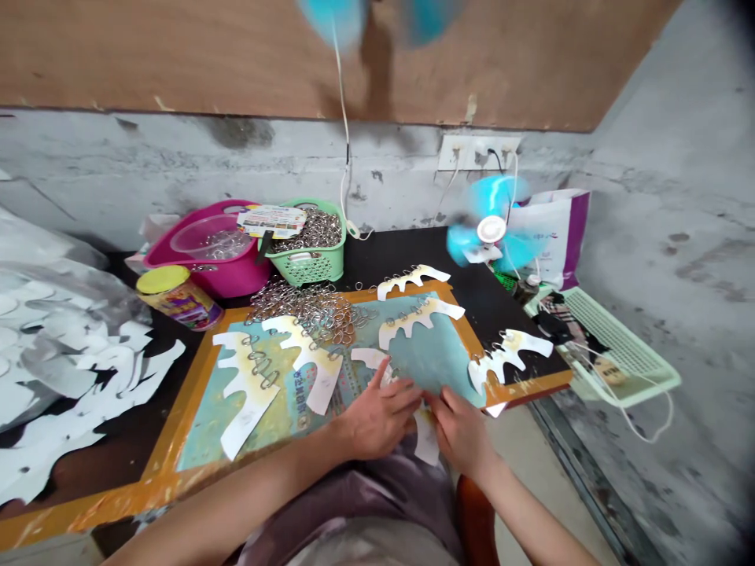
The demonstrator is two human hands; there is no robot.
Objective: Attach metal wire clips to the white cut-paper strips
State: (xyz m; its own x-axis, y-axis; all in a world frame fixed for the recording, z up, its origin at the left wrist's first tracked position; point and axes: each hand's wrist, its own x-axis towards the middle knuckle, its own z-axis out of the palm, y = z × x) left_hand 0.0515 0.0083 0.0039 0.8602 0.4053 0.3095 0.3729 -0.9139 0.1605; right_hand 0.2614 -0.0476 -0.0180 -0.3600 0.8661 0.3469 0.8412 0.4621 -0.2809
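My left hand [377,413] and my right hand [463,432] meet at the front of a teal printed board with an orange wooden frame [177,409]. Between them they grip a white card cutout with a wavy edge [425,436], and most of it is hidden by my fingers. Several similar cutouts [248,385] lie on the board and the black tabletop, some with metal rings through their edges. A loose heap of metal split rings [307,310] lies on the board's far edge, beyond my hands.
A green basket of rings [307,267] and a pink tub [206,259] stand behind the board, with a yellow-lidded can [180,297] beside them. A spinning blue fan [489,228] stands at the back right. White card scraps [76,369] lie at the left. A concrete wall rises behind.
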